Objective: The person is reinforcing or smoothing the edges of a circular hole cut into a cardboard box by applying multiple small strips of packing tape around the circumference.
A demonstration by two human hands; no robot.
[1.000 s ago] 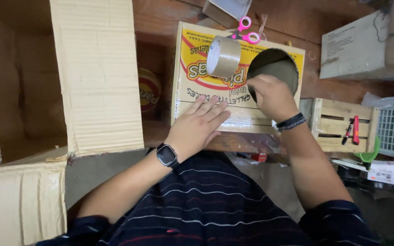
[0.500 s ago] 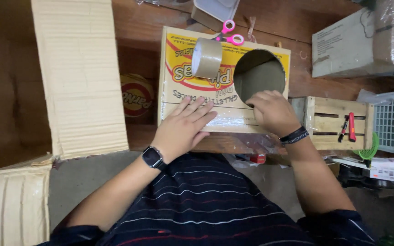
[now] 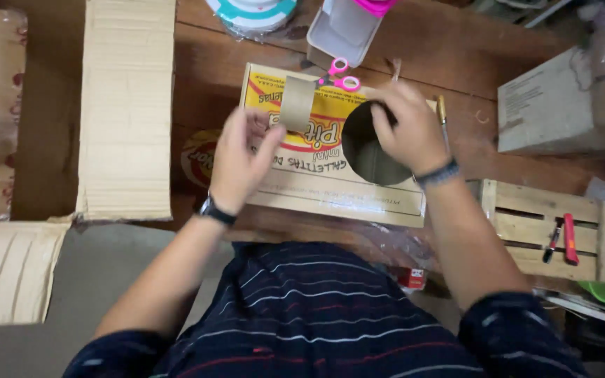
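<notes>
- printed cardboard box [image 3: 330, 189] lies flat on the wooden table [image 3: 456, 63], long axis left-right.
- right hand [image 3: 404, 129] grips the box's round hole [image 3: 372, 150] rim.
- left hand [image 3: 243, 161], fingers loosely open, is just left of the upright tape roll [image 3: 297, 103], nearer it.

We see both forearms reaching forward from the torso, bare from the elbow, each with a dark band at the wrist. Our left hand [image 3: 241, 162] is raised with fingers loosely curled and thumb lifted, palm turned inward. Our right hand [image 3: 406, 127] is bent at the wrist, fingers curled downward in a pinch.
</notes>
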